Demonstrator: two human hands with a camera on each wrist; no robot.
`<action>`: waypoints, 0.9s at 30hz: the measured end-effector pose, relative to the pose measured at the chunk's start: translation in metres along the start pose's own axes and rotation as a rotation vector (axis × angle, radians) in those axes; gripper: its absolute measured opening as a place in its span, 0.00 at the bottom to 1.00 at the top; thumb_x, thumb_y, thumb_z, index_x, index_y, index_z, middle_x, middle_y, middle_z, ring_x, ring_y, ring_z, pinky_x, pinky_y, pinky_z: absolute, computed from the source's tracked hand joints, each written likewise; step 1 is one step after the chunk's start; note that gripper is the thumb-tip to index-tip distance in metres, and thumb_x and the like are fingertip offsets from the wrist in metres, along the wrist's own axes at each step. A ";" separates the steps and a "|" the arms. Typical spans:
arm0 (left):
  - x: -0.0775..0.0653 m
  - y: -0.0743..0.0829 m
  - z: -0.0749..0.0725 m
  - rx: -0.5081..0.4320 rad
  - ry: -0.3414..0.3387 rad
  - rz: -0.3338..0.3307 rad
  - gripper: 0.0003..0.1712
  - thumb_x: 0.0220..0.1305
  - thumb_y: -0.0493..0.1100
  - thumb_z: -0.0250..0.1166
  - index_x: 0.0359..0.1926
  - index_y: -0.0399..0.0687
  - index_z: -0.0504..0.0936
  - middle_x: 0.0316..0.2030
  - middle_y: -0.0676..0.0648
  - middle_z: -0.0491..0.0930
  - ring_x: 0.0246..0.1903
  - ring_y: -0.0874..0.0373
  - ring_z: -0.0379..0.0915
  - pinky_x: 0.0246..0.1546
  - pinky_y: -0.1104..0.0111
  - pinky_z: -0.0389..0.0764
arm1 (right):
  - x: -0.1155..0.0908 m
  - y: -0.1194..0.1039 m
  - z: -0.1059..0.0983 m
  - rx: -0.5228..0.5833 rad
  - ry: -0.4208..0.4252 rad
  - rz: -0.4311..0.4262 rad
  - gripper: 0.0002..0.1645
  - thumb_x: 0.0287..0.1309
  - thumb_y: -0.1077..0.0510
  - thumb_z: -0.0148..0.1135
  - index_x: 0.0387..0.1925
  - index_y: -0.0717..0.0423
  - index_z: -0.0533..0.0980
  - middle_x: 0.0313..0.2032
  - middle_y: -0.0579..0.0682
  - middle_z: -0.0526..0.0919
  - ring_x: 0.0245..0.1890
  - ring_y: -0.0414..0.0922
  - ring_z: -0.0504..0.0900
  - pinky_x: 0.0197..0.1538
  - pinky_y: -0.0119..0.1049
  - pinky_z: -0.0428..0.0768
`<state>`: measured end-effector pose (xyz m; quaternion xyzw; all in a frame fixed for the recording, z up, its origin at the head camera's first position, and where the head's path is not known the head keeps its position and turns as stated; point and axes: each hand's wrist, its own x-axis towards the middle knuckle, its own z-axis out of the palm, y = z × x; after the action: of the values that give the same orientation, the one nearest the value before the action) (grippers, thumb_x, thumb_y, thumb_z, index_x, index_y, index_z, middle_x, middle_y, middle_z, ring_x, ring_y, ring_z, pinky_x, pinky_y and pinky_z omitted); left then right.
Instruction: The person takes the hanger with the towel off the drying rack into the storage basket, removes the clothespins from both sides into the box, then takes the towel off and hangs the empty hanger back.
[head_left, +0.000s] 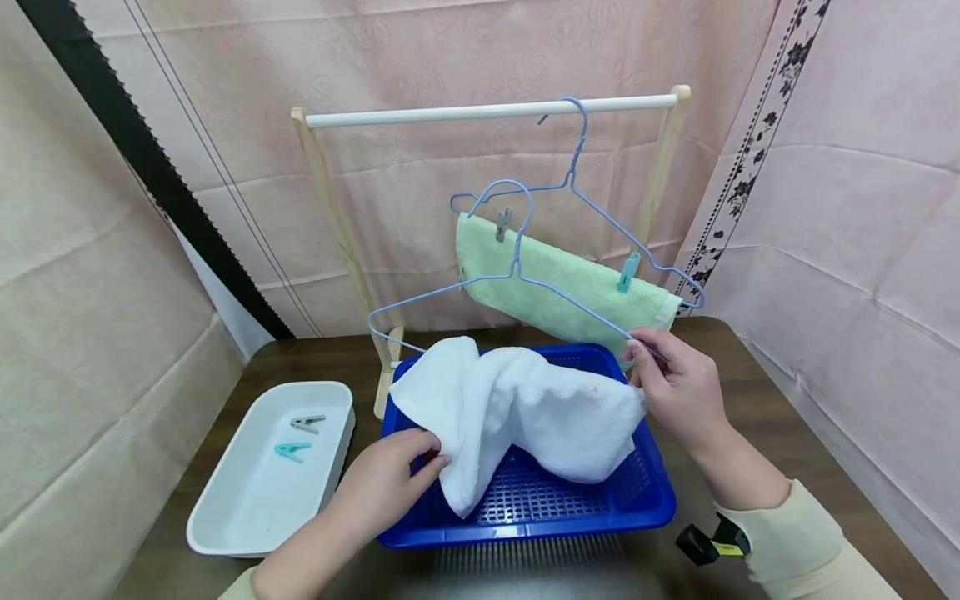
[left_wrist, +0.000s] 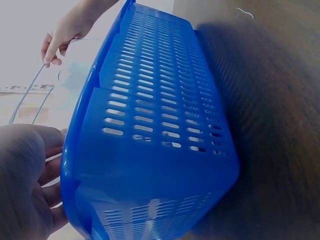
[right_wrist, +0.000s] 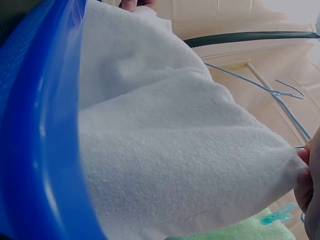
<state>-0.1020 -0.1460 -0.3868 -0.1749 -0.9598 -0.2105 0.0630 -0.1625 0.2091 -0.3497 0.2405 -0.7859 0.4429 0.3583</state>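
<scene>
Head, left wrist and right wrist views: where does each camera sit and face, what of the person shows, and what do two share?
Head: on the head, facing forward and down over the white cloth; left grip, right grip and forearms show.
Left wrist: on the left wrist, facing the slotted blue basket; both grips show.
Right wrist: on the right wrist, facing the white cloth; part of each grip shows.
Head and right wrist both show the green cloth.

Passage runs beneath the rod at left; 2 hangers block middle and right.
</scene>
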 end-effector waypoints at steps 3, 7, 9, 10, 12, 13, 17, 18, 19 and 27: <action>0.000 -0.001 -0.001 0.000 0.021 -0.037 0.07 0.64 0.53 0.69 0.30 0.67 0.79 0.26 0.67 0.74 0.26 0.70 0.68 0.29 0.73 0.75 | 0.000 0.000 0.000 -0.005 -0.001 -0.002 0.10 0.61 0.75 0.61 0.42 0.64 0.81 0.28 0.51 0.84 0.20 0.33 0.76 0.24 0.22 0.75; -0.001 -0.003 -0.002 -0.011 0.052 -0.089 0.06 0.63 0.55 0.69 0.30 0.68 0.80 0.27 0.67 0.75 0.27 0.69 0.70 0.30 0.71 0.75 | 0.000 -0.001 -0.001 -0.010 -0.003 -0.013 0.11 0.60 0.75 0.61 0.41 0.64 0.81 0.28 0.52 0.84 0.20 0.33 0.76 0.24 0.22 0.75; -0.002 -0.005 -0.004 -0.011 0.074 -0.109 0.08 0.62 0.55 0.70 0.29 0.68 0.80 0.26 0.67 0.75 0.25 0.68 0.69 0.28 0.70 0.74 | 0.000 -0.002 -0.001 -0.009 -0.005 -0.020 0.11 0.59 0.76 0.61 0.41 0.64 0.81 0.28 0.53 0.84 0.20 0.32 0.76 0.24 0.22 0.75; -0.003 -0.006 -0.004 -0.012 0.088 -0.116 0.08 0.62 0.54 0.70 0.28 0.68 0.79 0.25 0.66 0.74 0.25 0.68 0.68 0.28 0.70 0.74 | 0.000 -0.002 -0.001 -0.008 -0.005 -0.024 0.11 0.59 0.76 0.61 0.41 0.64 0.81 0.28 0.53 0.84 0.20 0.32 0.76 0.24 0.21 0.75; -0.003 -0.009 -0.006 -0.010 0.120 -0.125 0.11 0.62 0.54 0.70 0.26 0.67 0.77 0.23 0.65 0.72 0.23 0.67 0.66 0.26 0.70 0.72 | 0.001 -0.003 -0.001 -0.006 -0.008 -0.031 0.11 0.58 0.77 0.61 0.41 0.65 0.81 0.28 0.53 0.84 0.21 0.32 0.76 0.24 0.21 0.75; -0.004 -0.010 -0.008 -0.011 0.136 -0.124 0.12 0.62 0.54 0.70 0.25 0.66 0.77 0.22 0.65 0.72 0.22 0.66 0.66 0.25 0.70 0.71 | 0.001 -0.003 -0.001 -0.007 -0.008 -0.035 0.12 0.58 0.77 0.61 0.41 0.65 0.81 0.28 0.54 0.84 0.21 0.32 0.76 0.24 0.21 0.75; -0.003 -0.014 -0.013 -0.011 0.196 -0.113 0.12 0.63 0.52 0.70 0.25 0.65 0.77 0.23 0.63 0.72 0.22 0.65 0.65 0.24 0.69 0.71 | 0.002 -0.003 -0.002 -0.006 -0.009 -0.051 0.13 0.57 0.78 0.62 0.41 0.65 0.81 0.28 0.54 0.84 0.20 0.34 0.76 0.24 0.21 0.75; -0.002 -0.015 -0.014 -0.009 0.204 -0.114 0.11 0.63 0.52 0.70 0.26 0.64 0.77 0.24 0.62 0.74 0.22 0.65 0.66 0.25 0.68 0.71 | 0.002 -0.003 -0.002 -0.006 -0.009 -0.054 0.13 0.57 0.78 0.62 0.41 0.65 0.81 0.28 0.54 0.84 0.20 0.35 0.77 0.24 0.21 0.75; -0.002 -0.015 -0.015 -0.008 0.210 -0.115 0.10 0.63 0.51 0.70 0.26 0.64 0.78 0.25 0.62 0.75 0.23 0.64 0.66 0.25 0.68 0.72 | 0.002 -0.003 -0.001 -0.005 -0.010 -0.058 0.13 0.56 0.78 0.62 0.41 0.65 0.81 0.28 0.53 0.84 0.20 0.36 0.77 0.24 0.22 0.75; 0.002 -0.017 -0.023 -0.033 0.279 -0.137 0.06 0.65 0.49 0.68 0.32 0.59 0.80 0.31 0.57 0.77 0.26 0.61 0.69 0.28 0.66 0.74 | 0.001 -0.005 -0.002 -0.008 -0.021 -0.063 0.13 0.56 0.78 0.62 0.42 0.65 0.81 0.28 0.51 0.83 0.19 0.38 0.77 0.23 0.22 0.75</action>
<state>-0.1092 -0.1699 -0.3718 -0.0790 -0.9477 -0.2524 0.1784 -0.1592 0.2082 -0.3457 0.2686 -0.7834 0.4255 0.3649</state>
